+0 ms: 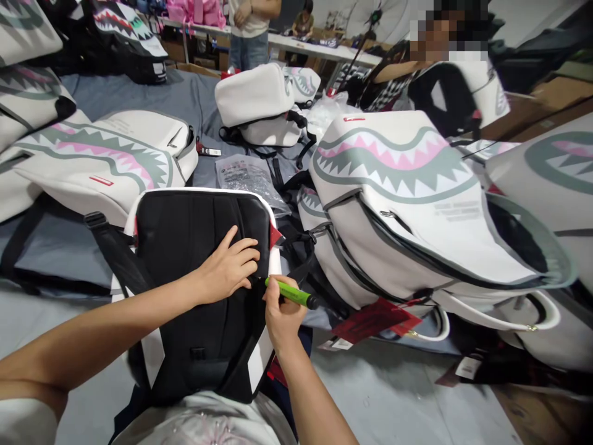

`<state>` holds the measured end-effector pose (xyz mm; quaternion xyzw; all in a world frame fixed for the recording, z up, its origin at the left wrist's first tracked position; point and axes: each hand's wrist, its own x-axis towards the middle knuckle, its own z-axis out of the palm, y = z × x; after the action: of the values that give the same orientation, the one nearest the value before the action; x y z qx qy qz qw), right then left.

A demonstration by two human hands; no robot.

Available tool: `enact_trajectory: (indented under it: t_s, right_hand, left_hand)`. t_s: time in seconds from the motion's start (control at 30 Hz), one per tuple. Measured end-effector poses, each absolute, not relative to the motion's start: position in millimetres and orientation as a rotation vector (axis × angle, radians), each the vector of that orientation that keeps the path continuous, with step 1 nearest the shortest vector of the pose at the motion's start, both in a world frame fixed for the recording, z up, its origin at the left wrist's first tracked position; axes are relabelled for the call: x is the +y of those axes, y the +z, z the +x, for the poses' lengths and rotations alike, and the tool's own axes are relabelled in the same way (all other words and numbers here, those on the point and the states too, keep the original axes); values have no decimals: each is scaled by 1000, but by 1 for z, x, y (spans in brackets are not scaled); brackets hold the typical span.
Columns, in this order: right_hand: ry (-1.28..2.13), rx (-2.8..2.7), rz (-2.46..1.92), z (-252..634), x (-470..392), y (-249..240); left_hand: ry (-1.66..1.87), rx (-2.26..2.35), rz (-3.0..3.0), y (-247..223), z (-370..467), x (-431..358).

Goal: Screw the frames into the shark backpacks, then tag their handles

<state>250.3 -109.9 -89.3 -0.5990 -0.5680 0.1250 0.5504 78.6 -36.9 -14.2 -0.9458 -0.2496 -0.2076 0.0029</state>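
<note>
A white backpack [185,247] lies in front of me with its black padded back facing up and its straps at the sides. My left hand [229,266] rests on the black panel, fingers spread, near the right edge. In my right hand [283,312] is a green marker [294,293] with a black end, held in a pinch. Its other end points left at the backpack's right edge, just beside my left fingers; the exact tip is too small to make out. A red tab [275,236] sticks out of the edge above it.
Large white backpacks with shark-mouth prints stand close on the right [393,167] and lie on the left [115,151]. Behind are a stacked white bag [252,93] and a clear plastic packet [250,176]. A person [393,71] handles a bag at the back right.
</note>
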Motion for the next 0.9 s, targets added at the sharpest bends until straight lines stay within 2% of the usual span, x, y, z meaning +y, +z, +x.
enact_trajectory:
  t_s: [0.6, 0.9]
  right_hand:
    - [475, -1309, -1462, 248, -107, -67]
    - [344, -1431, -1454, 259, -103, -66]
  left_hand:
    - [-608, -802, -2960, -14, 80, -36]
    - [-580, -813, -2925, -21, 83, -36]
